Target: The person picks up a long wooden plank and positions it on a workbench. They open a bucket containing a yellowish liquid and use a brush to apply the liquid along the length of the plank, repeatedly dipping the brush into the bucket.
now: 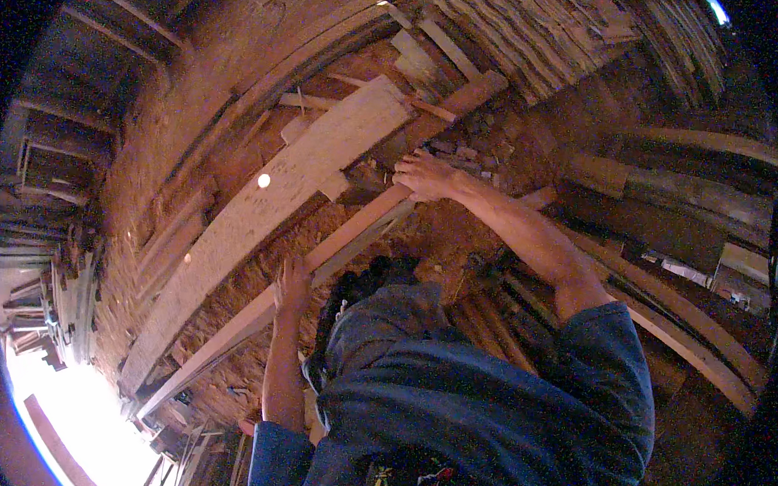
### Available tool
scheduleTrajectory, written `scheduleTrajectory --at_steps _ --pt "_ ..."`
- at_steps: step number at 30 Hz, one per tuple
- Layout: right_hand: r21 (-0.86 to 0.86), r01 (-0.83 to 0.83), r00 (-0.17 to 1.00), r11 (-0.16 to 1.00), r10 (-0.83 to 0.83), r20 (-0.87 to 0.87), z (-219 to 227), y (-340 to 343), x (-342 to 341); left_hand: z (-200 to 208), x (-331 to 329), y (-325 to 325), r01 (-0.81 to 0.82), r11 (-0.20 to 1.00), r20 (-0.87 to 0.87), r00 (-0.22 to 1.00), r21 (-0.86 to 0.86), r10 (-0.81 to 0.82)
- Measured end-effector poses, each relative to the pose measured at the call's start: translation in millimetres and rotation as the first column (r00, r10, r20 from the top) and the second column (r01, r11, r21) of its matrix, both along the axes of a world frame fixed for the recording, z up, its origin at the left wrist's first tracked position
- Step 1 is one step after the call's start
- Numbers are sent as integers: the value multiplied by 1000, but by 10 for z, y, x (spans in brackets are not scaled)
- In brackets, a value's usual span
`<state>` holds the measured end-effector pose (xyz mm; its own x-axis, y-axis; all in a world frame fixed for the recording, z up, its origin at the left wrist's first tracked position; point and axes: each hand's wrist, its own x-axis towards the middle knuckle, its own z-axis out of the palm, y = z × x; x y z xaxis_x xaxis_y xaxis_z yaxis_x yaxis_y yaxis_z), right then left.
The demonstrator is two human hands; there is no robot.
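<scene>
A long, narrow wooden plank (355,229) runs slantwise in front of me, from the lower left up towards the middle. My right hand (426,176) is closed over its upper end, fingers curled across the edge. Further down the same plank, my left hand (293,284) grips it from the side, with part of its fingers hidden. Just beyond, a wide pale board (275,196) lies at nearly the same slant. A small wood block (333,186) sticks out beside that board's near edge.
Wood shavings (232,323) cover the floor around the planks. Stacked rough boards (533,42) stand at the far right, and long curved-looking timbers (686,330) lie to my right. Wood scraps (465,156) are scattered past my right hand. Bright light enters at the lower left.
</scene>
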<state>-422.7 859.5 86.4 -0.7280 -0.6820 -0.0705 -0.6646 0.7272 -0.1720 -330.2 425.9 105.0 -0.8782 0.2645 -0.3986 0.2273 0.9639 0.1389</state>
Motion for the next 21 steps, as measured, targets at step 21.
scheduleTrajectory --at_steps 21 --pt "3 -61 986 998 60 155 169 172 -51 -130 -38 121 162 986 -85 983 -46 -166"
